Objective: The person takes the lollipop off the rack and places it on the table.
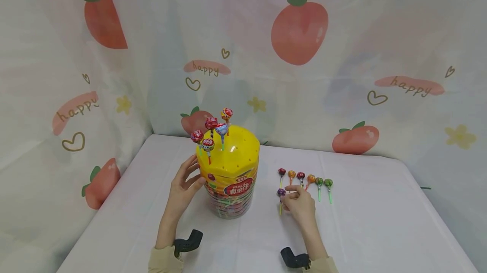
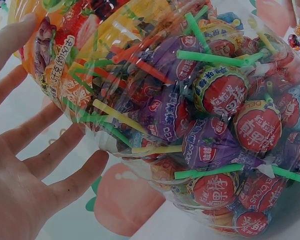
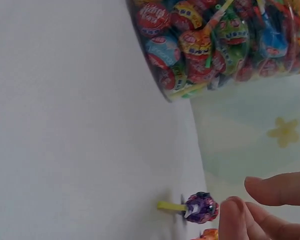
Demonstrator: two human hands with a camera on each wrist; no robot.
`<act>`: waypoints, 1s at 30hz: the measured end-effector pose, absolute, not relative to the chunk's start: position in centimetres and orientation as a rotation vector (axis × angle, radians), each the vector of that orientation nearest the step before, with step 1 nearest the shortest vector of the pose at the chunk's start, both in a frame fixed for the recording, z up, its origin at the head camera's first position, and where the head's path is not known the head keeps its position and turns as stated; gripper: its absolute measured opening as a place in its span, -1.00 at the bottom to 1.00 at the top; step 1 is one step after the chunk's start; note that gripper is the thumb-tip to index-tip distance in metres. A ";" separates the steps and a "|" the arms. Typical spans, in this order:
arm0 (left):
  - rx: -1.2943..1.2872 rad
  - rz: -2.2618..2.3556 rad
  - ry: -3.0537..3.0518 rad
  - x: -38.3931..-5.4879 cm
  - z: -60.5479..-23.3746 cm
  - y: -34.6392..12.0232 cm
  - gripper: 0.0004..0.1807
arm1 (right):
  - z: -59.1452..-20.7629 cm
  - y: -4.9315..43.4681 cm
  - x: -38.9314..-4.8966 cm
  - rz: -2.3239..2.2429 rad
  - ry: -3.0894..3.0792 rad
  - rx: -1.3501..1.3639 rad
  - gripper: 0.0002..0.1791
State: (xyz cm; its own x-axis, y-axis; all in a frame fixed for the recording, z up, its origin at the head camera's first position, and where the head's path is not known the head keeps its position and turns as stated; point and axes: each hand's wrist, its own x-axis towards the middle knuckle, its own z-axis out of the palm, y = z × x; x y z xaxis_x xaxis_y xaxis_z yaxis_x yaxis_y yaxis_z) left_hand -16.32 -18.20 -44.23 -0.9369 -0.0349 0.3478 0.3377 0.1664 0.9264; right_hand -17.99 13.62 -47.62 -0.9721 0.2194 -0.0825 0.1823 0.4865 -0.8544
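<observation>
My left hand [image 1: 182,192] rests spread fingers against the left side of a clear bucket [image 1: 232,209] packed with wrapped lollipops. In the left wrist view its fingers [image 2: 70,182] lie along the bucket's printed film and plastic wall. Several lollipops [image 1: 211,124] stand upright by their sticks in the yellow lid [image 1: 243,148], mostly on its left. My right hand [image 1: 302,207] is over the table, thumb and fingertips right by a purple lollipop [image 1: 281,192] with a yellow stick. In the right wrist view, that lollipop [image 3: 201,207] lies just beyond the fingertips, which have a gap between them.
A row of several lollipops [image 1: 301,176], dark red, orange and green, lies on the white tablecloth [image 1: 373,214] past my right hand. Behind the table hangs a fruit-printed backdrop [image 1: 243,23]. Each wrist wears a black camera mount [image 1: 189,241].
</observation>
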 end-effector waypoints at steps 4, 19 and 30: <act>-0.289 -1.840 -2.156 -16.3 -44.2 -18.2 -0.30 | -46.5 13.2 -17.7 1.507 -2.655 -0.313 -0.65; -0.307 -1.833 -2.156 -16.4 -44.2 -18.2 -0.30 | -41.4 11.5 -15.9 1.528 -2.493 -0.144 -0.71; -0.293 -1.826 -2.160 -16.3 -44.2 -18.2 -0.30 | -36.5 9.6 -14.7 1.606 -2.294 0.104 -0.70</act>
